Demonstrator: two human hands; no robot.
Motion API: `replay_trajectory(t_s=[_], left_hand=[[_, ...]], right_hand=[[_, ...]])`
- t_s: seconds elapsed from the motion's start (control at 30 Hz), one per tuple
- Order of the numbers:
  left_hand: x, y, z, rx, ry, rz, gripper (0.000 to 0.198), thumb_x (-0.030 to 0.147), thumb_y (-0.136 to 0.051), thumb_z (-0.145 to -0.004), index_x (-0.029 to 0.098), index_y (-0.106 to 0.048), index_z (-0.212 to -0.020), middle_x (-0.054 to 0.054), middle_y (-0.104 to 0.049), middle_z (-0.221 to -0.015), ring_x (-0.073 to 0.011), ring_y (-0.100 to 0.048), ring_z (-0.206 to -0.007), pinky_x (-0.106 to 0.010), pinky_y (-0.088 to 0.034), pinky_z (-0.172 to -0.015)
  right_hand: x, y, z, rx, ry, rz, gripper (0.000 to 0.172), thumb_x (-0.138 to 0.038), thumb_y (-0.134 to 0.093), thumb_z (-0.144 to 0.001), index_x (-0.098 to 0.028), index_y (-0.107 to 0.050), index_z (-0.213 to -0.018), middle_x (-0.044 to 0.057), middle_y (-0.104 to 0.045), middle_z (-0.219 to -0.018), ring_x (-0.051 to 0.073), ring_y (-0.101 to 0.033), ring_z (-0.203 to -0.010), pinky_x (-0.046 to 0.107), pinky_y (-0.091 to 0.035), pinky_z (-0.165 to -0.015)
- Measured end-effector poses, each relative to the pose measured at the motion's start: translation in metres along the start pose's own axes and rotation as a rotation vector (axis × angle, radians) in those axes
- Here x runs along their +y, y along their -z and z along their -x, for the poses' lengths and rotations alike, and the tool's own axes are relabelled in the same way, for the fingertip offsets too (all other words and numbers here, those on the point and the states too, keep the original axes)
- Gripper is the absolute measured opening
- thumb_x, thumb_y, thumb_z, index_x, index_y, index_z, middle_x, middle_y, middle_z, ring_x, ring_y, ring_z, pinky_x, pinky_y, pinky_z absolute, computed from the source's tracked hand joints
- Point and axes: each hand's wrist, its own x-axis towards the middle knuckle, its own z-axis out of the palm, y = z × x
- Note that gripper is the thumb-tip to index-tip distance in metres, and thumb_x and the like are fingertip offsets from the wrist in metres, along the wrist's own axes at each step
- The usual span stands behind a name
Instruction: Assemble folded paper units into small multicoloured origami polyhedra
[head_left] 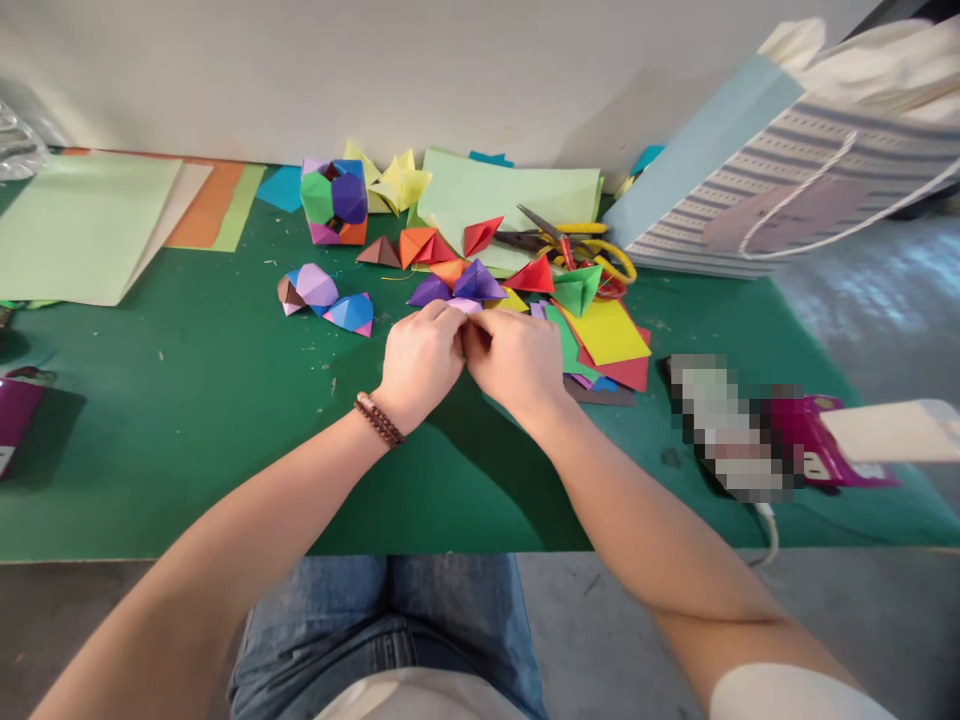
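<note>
My left hand [425, 358] and my right hand [517, 358] meet above the green table, fingers pinched together on a small light-purple folded paper piece [466, 305]. Most of that piece is hidden by my fingers. Just beyond them lie purple folded paper pieces [480, 284], with orange [424, 246], red [532, 275], green [577, 289] and brown ones [380, 252] around. To the left rests a joined cluster of blue, lilac and brown folded paper [315, 290]. A multicoloured paper ball [334, 202] stands behind it.
Scissors [555, 240] lie behind the folded pieces. Coloured paper squares [611, 335] are stacked right of my hands. Larger sheets [90, 225] lie at the left. A striped paper bag [750, 180] stands back right; a phone [724, 430] with a cable lies at right.
</note>
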Motion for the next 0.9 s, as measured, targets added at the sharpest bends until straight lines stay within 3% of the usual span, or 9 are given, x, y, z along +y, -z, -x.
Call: replay_trajectory(t_s=[0.2, 0.37, 0.5, 0.63, 0.83, 0.9], left_hand=[[-0.012, 0.003, -0.008, 0.015, 0.100, 0.163, 0.014, 0.014, -0.053, -0.084, 0.018, -0.067, -0.087, -0.005, -0.072, -0.087, -0.0175, -0.065, -0.081, -0.030, -0.051, -0.073], [-0.012, 0.004, -0.009, -0.035, 0.032, 0.247, 0.023, 0.007, -0.050, -0.082, 0.019, -0.066, -0.094, -0.005, -0.072, -0.096, -0.0177, -0.066, -0.090, -0.032, -0.053, -0.081], [-0.012, 0.005, -0.009, -0.042, 0.033, 0.263, 0.019, 0.009, -0.054, -0.081, 0.019, -0.067, -0.091, -0.004, -0.070, -0.091, -0.0168, -0.064, -0.087, -0.031, -0.053, -0.080], [-0.011, 0.007, -0.010, -0.031, 0.131, 0.408, 0.023, 0.009, -0.058, -0.078, 0.017, -0.063, -0.099, -0.004, -0.069, -0.091, -0.0131, -0.064, -0.082, -0.026, -0.053, -0.076], [-0.013, 0.007, -0.009, -0.011, 0.299, 0.622, 0.015, 0.017, -0.062, -0.078, 0.014, -0.064, -0.093, -0.006, -0.070, -0.096, -0.0126, -0.065, -0.080, -0.023, -0.053, -0.069], [-0.016, 0.006, -0.010, -0.029, 0.365, 0.617, 0.011, 0.017, -0.061, -0.078, 0.015, -0.066, -0.088, -0.005, -0.071, -0.088, -0.0121, -0.064, -0.071, -0.022, -0.050, -0.062]], right_hand=[[0.013, 0.006, -0.008, -0.109, -0.066, -0.281, 0.013, -0.021, -0.057, -0.080, -0.020, -0.068, -0.086, 0.005, -0.073, -0.079, 0.021, -0.067, -0.071, 0.033, -0.048, -0.065], [0.017, 0.006, -0.012, -0.176, -0.087, -0.631, 0.032, -0.018, -0.057, -0.081, -0.021, -0.064, -0.112, 0.005, -0.073, -0.103, 0.019, -0.069, -0.089, 0.033, -0.055, -0.077], [0.021, 0.008, -0.014, -0.203, -0.088, -0.666, 0.025, -0.020, -0.057, -0.084, -0.022, -0.071, -0.104, 0.005, -0.074, -0.104, 0.020, -0.070, -0.092, 0.035, -0.055, -0.084], [0.024, 0.010, -0.013, -0.206, -0.106, -0.627, 0.021, -0.025, -0.061, -0.082, -0.022, -0.074, -0.097, 0.005, -0.076, -0.097, 0.022, -0.071, -0.088, 0.035, -0.055, -0.080], [0.020, 0.005, -0.010, 0.036, -0.185, -0.625, 0.017, -0.028, -0.061, -0.080, -0.020, -0.072, -0.090, 0.007, -0.076, -0.088, 0.022, -0.071, -0.080, 0.037, -0.056, -0.077], [0.020, 0.004, -0.009, 0.018, -0.168, -0.615, 0.016, -0.028, -0.061, -0.080, -0.019, -0.070, -0.089, 0.007, -0.075, -0.088, 0.021, -0.071, -0.080, 0.036, -0.056, -0.077]])
